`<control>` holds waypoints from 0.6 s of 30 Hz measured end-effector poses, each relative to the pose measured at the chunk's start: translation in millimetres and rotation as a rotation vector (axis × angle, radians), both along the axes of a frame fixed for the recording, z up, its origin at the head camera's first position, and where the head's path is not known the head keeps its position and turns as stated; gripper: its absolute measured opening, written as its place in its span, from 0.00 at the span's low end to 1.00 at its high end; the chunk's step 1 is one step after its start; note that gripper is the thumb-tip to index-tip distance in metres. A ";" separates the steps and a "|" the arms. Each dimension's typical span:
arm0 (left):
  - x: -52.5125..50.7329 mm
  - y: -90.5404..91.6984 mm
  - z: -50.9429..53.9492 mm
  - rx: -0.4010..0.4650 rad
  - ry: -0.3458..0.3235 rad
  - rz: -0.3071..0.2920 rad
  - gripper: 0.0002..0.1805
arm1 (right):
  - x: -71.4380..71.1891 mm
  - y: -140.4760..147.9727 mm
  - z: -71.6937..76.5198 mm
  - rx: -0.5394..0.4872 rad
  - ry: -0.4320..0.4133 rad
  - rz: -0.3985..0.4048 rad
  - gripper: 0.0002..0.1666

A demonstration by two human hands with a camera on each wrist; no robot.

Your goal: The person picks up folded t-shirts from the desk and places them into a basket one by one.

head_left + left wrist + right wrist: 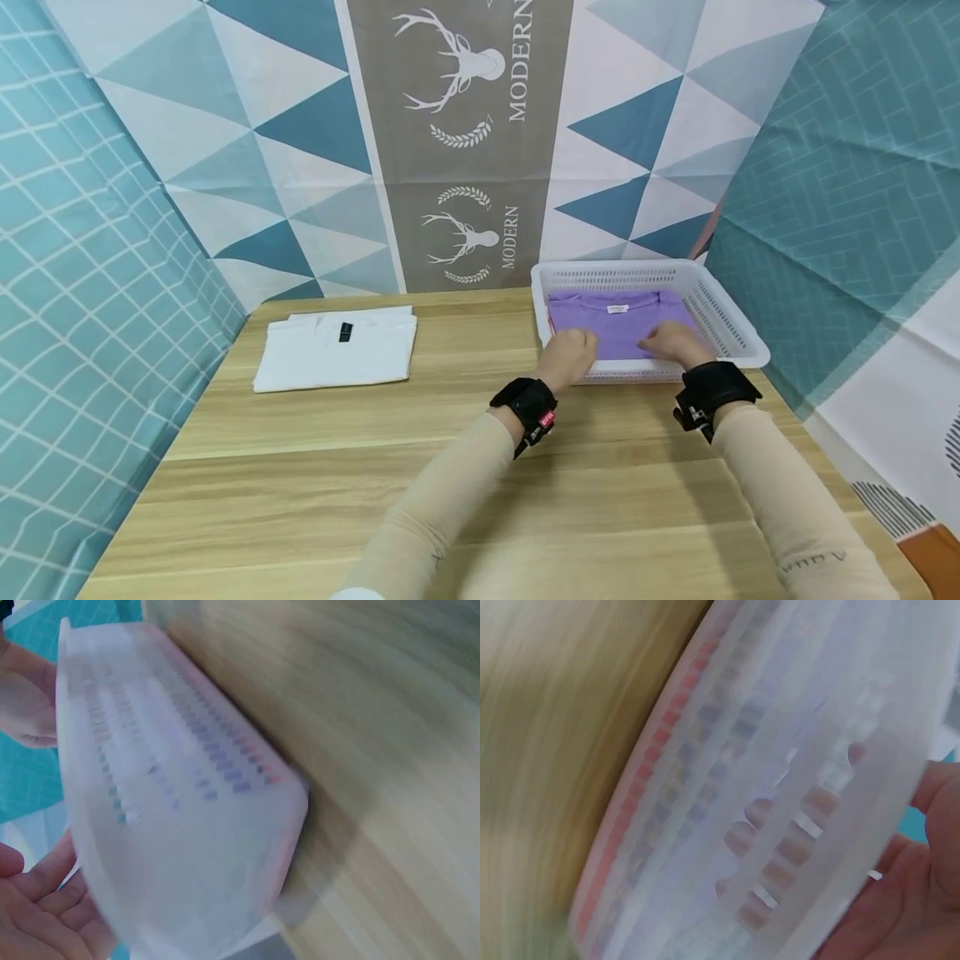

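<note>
A purple shirt (pixel 618 321), folded flat with its neck label at the back, lies inside a white plastic basket (pixel 731 321). Over the basket's front left part is the left hand (pixel 568 357); the left wrist view shows this hand (pixel 52 911) palm to camera, fingers loosely bent beside the basket wall (pixel 172 855). The right hand (pixel 673 342) reaches over the front rim at the right, low above the shirt. Through the slots of the wall (pixel 870 825) in the right wrist view, fingertips of the right hand (pixel 900 900) show, with no cloth visibly pinched.
A folded white shirt (pixel 337 350) with a black neck label lies at the back left of the wooden table (pixel 360 467). A patterned cloth (pixel 472 150) hangs behind the table. The basket stands near the table's right edge.
</note>
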State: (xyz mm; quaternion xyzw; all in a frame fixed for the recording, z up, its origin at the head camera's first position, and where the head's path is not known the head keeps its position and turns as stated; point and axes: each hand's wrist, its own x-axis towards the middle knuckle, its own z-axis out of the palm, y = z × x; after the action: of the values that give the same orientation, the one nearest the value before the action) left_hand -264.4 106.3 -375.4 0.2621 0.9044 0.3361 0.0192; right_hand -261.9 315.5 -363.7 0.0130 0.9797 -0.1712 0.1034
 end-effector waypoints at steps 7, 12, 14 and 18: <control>-0.6 -36.1 10.9 0.219 0.047 0.101 0.21 | 17.9 -45.7 -1.5 -0.105 0.251 -0.072 0.28; 6.2 -63.7 9.9 0.289 0.038 0.153 0.20 | 30.1 -79.1 -5.1 -0.233 0.433 -0.092 0.28; 9.7 -74.8 7.4 0.311 0.029 0.171 0.21 | 34.5 -93.3 -5.8 -0.280 0.508 -0.071 0.27; 14.8 -100.4 -2.2 0.353 -0.015 0.221 0.20 | 44.9 -126.0 -2.9 -0.373 0.656 -0.016 0.23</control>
State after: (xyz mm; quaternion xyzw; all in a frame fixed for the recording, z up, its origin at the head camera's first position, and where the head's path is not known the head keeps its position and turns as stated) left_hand -249.6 5.9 -377.5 0.1582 0.8546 0.4913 -0.0573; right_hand -217.0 189.5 -366.5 -0.0541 0.9126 -0.3426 -0.2166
